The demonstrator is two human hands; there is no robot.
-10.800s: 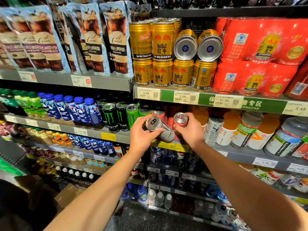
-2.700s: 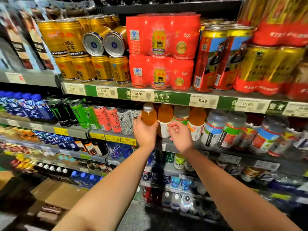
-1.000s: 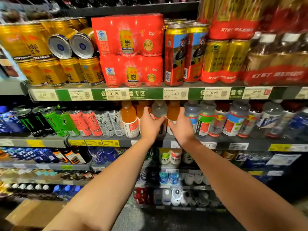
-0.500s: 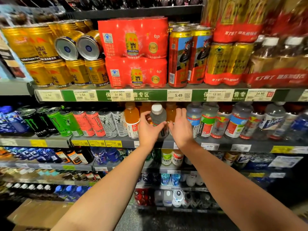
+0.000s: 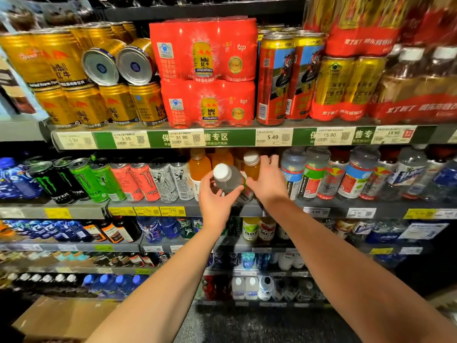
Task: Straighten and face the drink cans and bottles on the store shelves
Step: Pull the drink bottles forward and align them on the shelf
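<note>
1. The left hand (image 5: 214,201) has its fingers wrapped round the body of a grey-capped bottle (image 5: 228,180), which is tipped toward the camera, out in front of the middle shelf (image 5: 222,209) and not standing in a row.
2. The right hand (image 5: 268,181) is reaching in just beside it, fingers mostly straight and relaxed, resting against the orange bottles (image 5: 251,167) behind. I can't see it gripping anything.
3. Handling guess: it's a full plastic drink bottle, so a fair bit of weight for its size, and the walls will probably give a little if squeezed hard. The label wrap could be slick.
4. Best hold is round the middle of the body, where the left hand already is. Grabbing the cap gives less control when turning it.
5. To face it, I'd stand it upright in its lane and twist until the label points out.
6. Watch the neighbouring bottles (image 5: 311,177) on the right. They're packed close, and one nudge could knock them crooked.
</note>
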